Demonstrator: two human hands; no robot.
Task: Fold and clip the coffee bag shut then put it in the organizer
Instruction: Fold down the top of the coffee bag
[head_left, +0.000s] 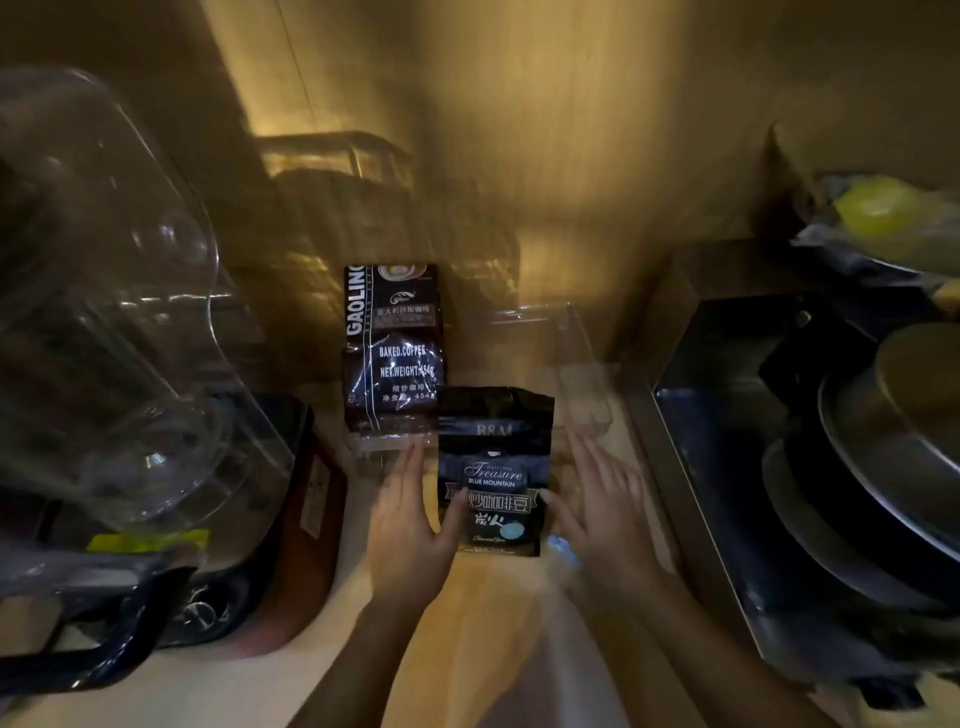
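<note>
A small black coffee bag (496, 457) labelled "Treasure Blue Mountain" stands upright on the counter, its top edge unfolded and slightly crumpled. My left hand (410, 519) presses its left side with the thumb on the front. My right hand (597, 499) holds its right side, thumb on the front edge. Behind it, a larger dark coffee bag (392, 348) marked "Baked Coffee" stands in a clear plastic organizer (576, 358) whose walls are faint. I see no clip in view.
A clear blender jar (119, 312) on a dark base fills the left. A dark brown appliance (306, 514) stands beside it. On the right is a metal unit (727, 415) with stacked pans (883, 441). A wooden wall closes the back.
</note>
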